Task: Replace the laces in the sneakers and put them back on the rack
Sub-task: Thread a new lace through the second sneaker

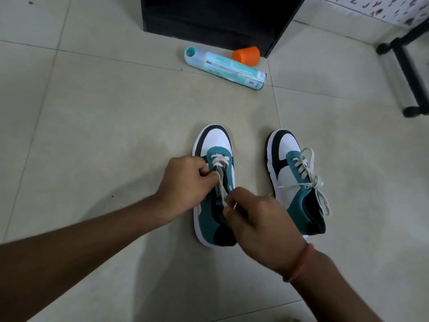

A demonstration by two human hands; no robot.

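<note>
Pinching the white lace (pixel 221 190) from both ends, your hands meet over the left sneaker (pixel 214 182), which stands flat on the tiled floor (pixel 92 135) with its toe pointing away from you. Your left hand (pixel 185 182) has its fingers curled tight, thumb and forefinger closed on the lace just beside the upper eyelets. Your right hand (pixel 255 219) sits nearer you, over the sneaker's heel opening, fingers curled in and nipping the other end of the lace near its tip. The lace runs taut between your two hands. On this sneaker only the lowest rows near the toe are threaded; the tongue above them lies bare.

Your right sneaker (pixel 294 182) stands just beside it to the right, apart from it, tilted slightly outward. It is laced up the full front and tied in a bow (pixel 313 180), with loose ends trailing down its outer side.

Farther off on the floor a pale blue spray can (pixel 225 66) lies on its side, with an orange cap (pixel 246 55) touching it at the back. Behind them stands a dark cabinet (pixel 209 15). At the far right a black metal frame (pixel 404 66) rests on the tiles. A red thread band (pixel 299 263) circles your right wrist.
</note>
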